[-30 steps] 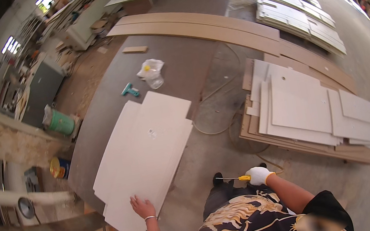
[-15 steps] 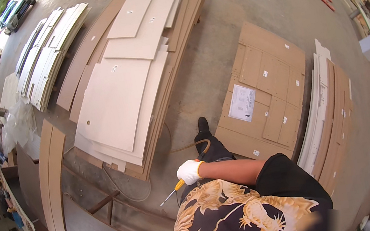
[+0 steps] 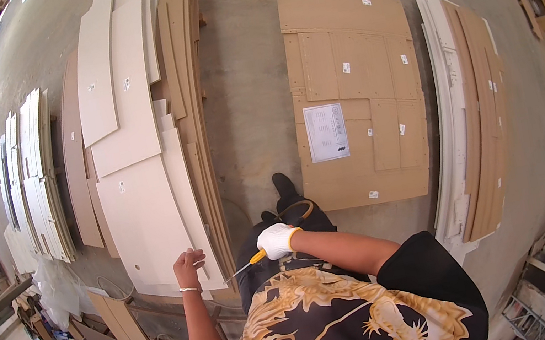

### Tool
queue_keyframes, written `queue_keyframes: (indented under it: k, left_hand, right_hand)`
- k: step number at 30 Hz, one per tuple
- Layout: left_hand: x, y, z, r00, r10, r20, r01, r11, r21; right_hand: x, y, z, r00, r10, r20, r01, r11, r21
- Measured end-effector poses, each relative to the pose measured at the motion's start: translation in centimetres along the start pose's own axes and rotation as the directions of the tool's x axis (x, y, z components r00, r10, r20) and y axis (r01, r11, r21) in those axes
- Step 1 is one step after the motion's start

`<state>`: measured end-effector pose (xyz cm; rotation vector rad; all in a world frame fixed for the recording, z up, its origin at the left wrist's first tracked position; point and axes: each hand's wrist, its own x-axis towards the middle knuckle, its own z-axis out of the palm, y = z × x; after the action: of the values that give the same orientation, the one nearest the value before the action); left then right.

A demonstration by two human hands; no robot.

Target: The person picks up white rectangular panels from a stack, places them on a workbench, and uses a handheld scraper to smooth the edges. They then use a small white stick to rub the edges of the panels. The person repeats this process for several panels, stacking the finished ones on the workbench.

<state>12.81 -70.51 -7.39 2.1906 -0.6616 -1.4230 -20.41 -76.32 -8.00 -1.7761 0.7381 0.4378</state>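
Observation:
My right hand (image 3: 275,241), in a white knit glove, grips a yellow air blow gun (image 3: 257,257) in front of my waist. Its thin metal nozzle points to the left, and an amber hose (image 3: 309,208) curves behind the glove. Bare apart from a pale band at the wrist, my left hand (image 3: 190,268) is raised with curled fingers; what they hold, if anything, is too small to make out. In the picture that hand overlaps the near end of a stack of pale panels (image 3: 144,220). Whether it touches them I cannot tell.
To the right, brown panels (image 3: 341,191) with small labels and a printed sheet (image 3: 327,132) lie on the floor. Farther right is a row of white and brown boards (image 3: 472,136). More white panels (image 3: 37,187) and plastic wrap (image 3: 59,296) are at left; a long board (image 3: 126,331) lies lower left.
My view has turned to the right, so the stacks now run straighter away from me. My left hand has come into view. The right hand still grips the air blow gun.

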Motion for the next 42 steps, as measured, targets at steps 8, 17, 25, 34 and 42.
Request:
queue_keyframes:
  k: [8, 17, 25, 34, 42]
  left_hand:
    - [10.7, 5.5, 4.4, 0.991, -0.080, 0.110, 0.071, 0.994, 0.083]
    - [37.4, 5.9, -0.5, 0.953, -0.267, 0.142, 0.301, 0.875, -0.380]
    - [57.1, 17.9, -9.1, 0.870, 0.176, -0.460, 0.052, 0.896, 0.441]
    - [56.2, 23.9, -3.3, 0.898, 0.313, -0.309, 0.061, 0.608, 0.792]
    - [45.9, 16.8, 0.7, 0.930, 0.321, -0.177, -0.018, 0.522, 0.853]
  right_hand:
    - [1.3, 5.3, -7.5, 0.980, 0.165, -0.109, -0.165, 0.986, 0.012]
    - [8.5, 6.6, -15.5, 0.908, 0.348, -0.234, -0.315, 0.934, 0.169]
    - [16.3, 2.6, -21.3, 0.824, 0.492, -0.281, -0.388, 0.852, 0.352]
    - [18.5, 2.4, -21.0, 0.887, 0.451, -0.100, -0.429, 0.885, 0.181]
    - [18.7, 1.2, -21.3, 0.900, 0.435, -0.042, -0.426, 0.894, 0.138]
